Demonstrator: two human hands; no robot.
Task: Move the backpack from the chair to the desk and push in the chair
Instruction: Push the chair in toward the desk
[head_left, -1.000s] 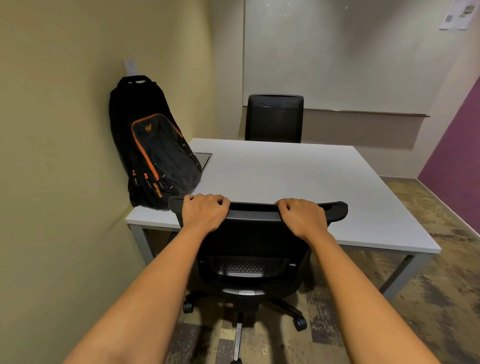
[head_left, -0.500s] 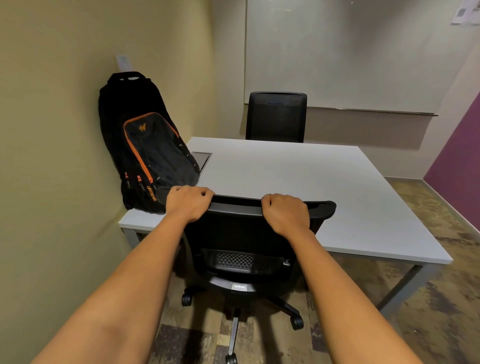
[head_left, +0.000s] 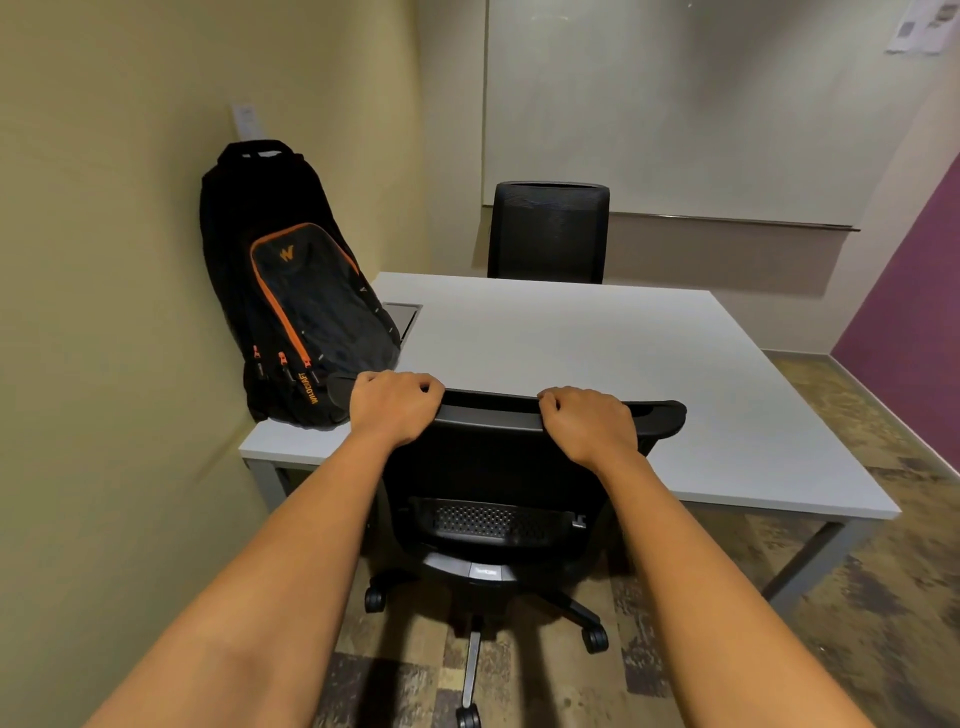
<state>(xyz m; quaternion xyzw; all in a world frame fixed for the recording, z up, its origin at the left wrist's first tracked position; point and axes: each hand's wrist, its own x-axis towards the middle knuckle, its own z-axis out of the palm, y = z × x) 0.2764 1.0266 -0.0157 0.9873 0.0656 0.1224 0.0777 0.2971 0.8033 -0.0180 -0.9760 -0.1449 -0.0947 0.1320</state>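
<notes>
The backpack (head_left: 298, 291) is up on the desk (head_left: 597, 358), parked at the near left corner, right against the yellowish wall (head_left: 119, 260). It's black, with an orange-piped front pocket, an orange W logo near the top of that pocket and "WILDCRAFT" in orange lettering down by the base, next to three orange zip pulls. It stands on its bottom, long axis running up and down but tipped back so the top with the carry handle leans on the wall. The front pocket faces out across the desk, toward the right and a little toward the camera. Just behind its base, a grey inset panel (head_left: 405, 314) sits in the desk surface along the left edge.

Now the chair (head_left: 498, 499): black, on castors, backrest toward the camera, drawn up at the near edge of the desk with its seat hidden beneath the backrest. The left hand (head_left: 392, 408) is clenched over the top rail of the backrest toward its left end, fingers curled over the far side. The right hand (head_left: 589, 423) is wrapped round the same rail further right, knuckles up, gripping it. Both forearms reach straight out from the bottom of the view.

On the far side of the desk, a second black chair (head_left: 548, 231) stands tucked in against the far edge, below a whiteboard (head_left: 675, 104).
</notes>
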